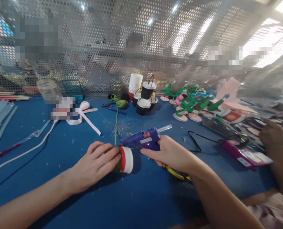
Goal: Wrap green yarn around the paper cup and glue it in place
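My left hand (100, 159) is wrapped over a paper cup (127, 160) lying on its side, its white rim and red band pointing right. Dark green wrapping shows on the cup beside my fingers. From the cup, a strand of green yarn (116, 127) runs back to a yarn ball (121, 103). My right hand (172, 152) grips a blue hot glue gun (143, 139) with a small red light lit. Its nozzle points left and sits close to the cup's upper side; whether it touches I cannot tell. A clear glue stick (164, 128) sticks out of its back.
Behind stand stacked white cups (135, 83) and several small black buckets (143, 106). Green felt plants (186, 105) on pink discs fill the back right. A purple box (244, 152) and another person's hand (272, 133) are at right. White ribbon (90, 121) and a cable (44, 140) lie left.
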`<state>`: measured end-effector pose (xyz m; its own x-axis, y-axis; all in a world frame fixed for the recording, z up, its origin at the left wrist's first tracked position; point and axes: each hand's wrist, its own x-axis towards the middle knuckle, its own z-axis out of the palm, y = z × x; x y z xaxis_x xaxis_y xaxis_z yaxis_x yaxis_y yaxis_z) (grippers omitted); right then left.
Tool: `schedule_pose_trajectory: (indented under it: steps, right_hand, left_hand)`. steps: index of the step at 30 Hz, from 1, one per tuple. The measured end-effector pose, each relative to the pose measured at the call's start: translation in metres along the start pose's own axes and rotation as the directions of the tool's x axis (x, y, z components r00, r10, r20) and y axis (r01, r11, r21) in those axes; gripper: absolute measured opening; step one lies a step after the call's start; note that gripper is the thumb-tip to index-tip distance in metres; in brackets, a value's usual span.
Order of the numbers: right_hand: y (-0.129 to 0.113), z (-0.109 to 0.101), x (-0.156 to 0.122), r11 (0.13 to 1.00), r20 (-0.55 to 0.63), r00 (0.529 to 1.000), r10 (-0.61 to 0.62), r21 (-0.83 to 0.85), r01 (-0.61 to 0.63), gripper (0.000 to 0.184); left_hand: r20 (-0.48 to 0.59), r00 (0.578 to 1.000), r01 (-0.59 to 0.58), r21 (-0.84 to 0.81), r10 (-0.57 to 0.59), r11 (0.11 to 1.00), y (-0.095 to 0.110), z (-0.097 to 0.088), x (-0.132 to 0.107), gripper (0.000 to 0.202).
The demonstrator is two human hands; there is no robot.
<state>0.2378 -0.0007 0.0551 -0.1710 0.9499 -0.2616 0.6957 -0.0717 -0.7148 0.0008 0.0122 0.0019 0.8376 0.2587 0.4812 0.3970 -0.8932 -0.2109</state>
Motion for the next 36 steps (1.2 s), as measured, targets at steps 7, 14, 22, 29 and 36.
schedule_pose_trajectory:
  steps: [7,14,22,29,36]
  right_hand:
    - [0.005,-0.012,0.020,0.980,-0.112,0.987,-0.113,0.152,0.130,0.015]
    - [0.024,-0.028,0.071,0.990,-0.312,0.950,0.023,-0.122,-0.064,0.024]
    - [0.016,-0.013,0.086,0.932,-0.399,0.916,0.041,-0.316,-0.179,0.029]
    - [-0.027,0.025,0.059,0.957,0.097,0.972,-0.213,-0.182,0.227,0.048]
    - [-0.024,0.034,0.058,0.918,-0.035,0.941,-0.335,0.212,0.335,0.019]
  left_hand:
    - [-0.050,0.999,-0.020,0.020,0.021,1.000,0.000,0.000,0.001,0.032]
    - [-0.067,0.996,-0.055,0.055,0.059,0.997,0.000,0.001,0.002,0.031]
    - [-0.079,0.995,-0.061,0.067,0.067,0.996,0.000,0.003,-0.001,0.032]
    - [-0.088,0.994,-0.059,0.058,0.064,0.997,0.002,0.004,0.001,0.033]
    - [-0.066,0.997,-0.036,0.017,0.037,0.999,0.002,0.002,0.002,0.028]
